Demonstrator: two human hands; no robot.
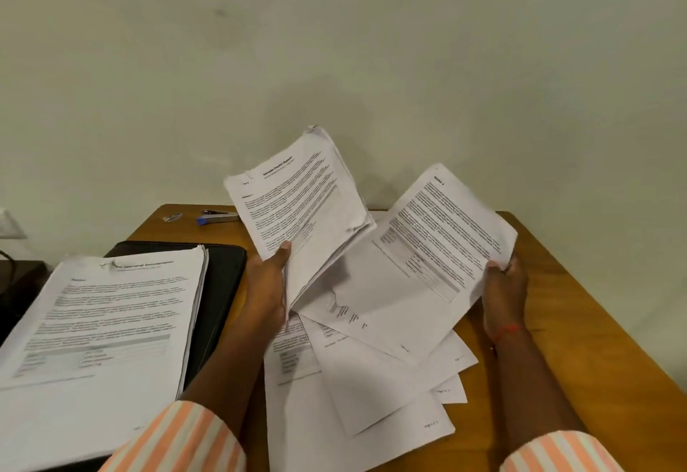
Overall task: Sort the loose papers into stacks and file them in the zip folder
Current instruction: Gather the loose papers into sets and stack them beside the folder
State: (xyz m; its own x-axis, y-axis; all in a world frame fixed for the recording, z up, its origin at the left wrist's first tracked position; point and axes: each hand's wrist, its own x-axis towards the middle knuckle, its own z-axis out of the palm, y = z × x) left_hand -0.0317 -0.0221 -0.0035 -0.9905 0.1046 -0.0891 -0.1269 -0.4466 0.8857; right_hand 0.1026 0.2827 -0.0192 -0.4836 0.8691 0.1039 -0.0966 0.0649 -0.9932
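Left hand (pixel 269 285) grips a raised bundle (pixel 297 204); right hand (pixel 503 293) pinches the edge of a separate sheet (pixel 438 248). Recommended procedure: compare headings first, then add the sheet to its matching group, keeping edges squared and avoiding creases. Count: one sorted stack (pixel 104 323) lying on one black zip folder (pixel 223 270), one stapler (pixel 219 217), and at least four loose papers (pixel 371 397) overlapped on the table (pixel 576 323). An exact total is not discernible.

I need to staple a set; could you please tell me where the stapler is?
In the head view, the stapler lies at the far left of the table, near the wall, just beyond the black zip folder.
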